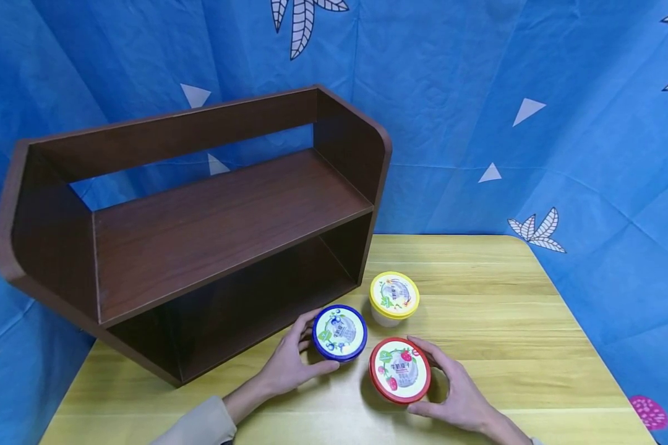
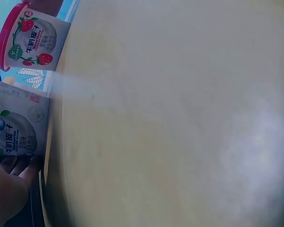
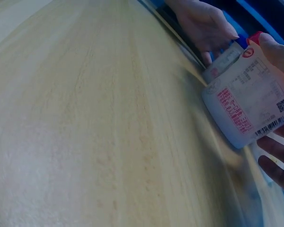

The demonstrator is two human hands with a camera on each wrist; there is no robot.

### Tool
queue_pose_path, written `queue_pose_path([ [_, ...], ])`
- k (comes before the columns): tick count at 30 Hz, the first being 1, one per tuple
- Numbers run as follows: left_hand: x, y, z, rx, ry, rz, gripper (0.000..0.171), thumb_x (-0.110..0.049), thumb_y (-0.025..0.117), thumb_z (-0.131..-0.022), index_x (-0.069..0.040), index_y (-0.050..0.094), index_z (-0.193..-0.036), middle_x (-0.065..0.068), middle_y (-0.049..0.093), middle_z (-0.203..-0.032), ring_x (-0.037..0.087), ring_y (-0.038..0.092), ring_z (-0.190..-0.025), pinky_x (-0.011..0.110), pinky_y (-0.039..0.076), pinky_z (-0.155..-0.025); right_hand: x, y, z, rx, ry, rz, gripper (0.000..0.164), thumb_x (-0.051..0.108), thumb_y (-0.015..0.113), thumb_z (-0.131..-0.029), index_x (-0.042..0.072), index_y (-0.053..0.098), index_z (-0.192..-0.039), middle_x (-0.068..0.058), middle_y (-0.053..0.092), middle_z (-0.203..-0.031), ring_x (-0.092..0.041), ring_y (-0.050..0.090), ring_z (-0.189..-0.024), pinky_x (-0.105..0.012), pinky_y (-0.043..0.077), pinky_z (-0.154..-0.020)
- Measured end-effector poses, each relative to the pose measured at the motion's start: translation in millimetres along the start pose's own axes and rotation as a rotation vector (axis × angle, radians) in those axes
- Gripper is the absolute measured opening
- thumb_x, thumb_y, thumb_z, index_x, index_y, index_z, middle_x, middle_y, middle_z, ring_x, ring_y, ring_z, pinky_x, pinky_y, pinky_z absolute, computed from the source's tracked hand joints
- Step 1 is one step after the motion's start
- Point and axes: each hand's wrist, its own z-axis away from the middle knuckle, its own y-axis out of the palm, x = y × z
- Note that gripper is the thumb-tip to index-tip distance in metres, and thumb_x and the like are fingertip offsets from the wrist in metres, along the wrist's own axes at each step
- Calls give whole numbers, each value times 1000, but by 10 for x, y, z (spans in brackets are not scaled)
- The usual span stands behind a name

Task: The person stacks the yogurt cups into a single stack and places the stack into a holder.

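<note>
Around a tub with a blue lid (image 1: 340, 332) and blueberry pictures, my left hand (image 1: 291, 366) curls its fingers and thumb from the left side. My right hand (image 1: 458, 392) holds a tub with a red lid (image 1: 401, 371) and strawberry pictures, gripping it from the right. The printed back of this red-lidded tub (image 3: 246, 99) faces the right wrist view, where it looks tilted. In the left wrist view, the left fingers (image 2: 23, 170) touch the blueberry tub (image 2: 19, 123). Behind both, a yellow-lidded tub (image 1: 394, 296) stands upright, touched by neither hand.
A dark brown two-level shelf (image 1: 228, 228) stands at the left and back of the wooden table (image 1: 495, 309), its front close to the left hand. Blue patterned cloth (image 1: 451, 111) hangs behind and along the sides.
</note>
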Motion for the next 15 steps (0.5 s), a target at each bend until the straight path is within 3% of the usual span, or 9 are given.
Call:
queue_pose_path([
  [9, 28, -3, -15, 17, 27, 15, 92, -24, 93, -81, -19, 40, -156, 13, 57, -145, 27, 56, -131, 27, 52, -107, -1, 4, -7, -9, 7, -1, 103, 27, 100, -68, 17, 46, -155, -2, 68, -144, -1, 63, -129, -26, 56, -103],
  [15, 29, -2, -17, 17, 28, 19, 92, -24, 94, -80, -18, 40, -155, 13, 57, -144, 27, 56, -130, 28, 53, -107, -3, 0, -9, -17, 21, -9, 101, 27, 100, -67, 19, 48, -154, 0, 68, -143, -1, 63, -128, -27, 56, -102],
])
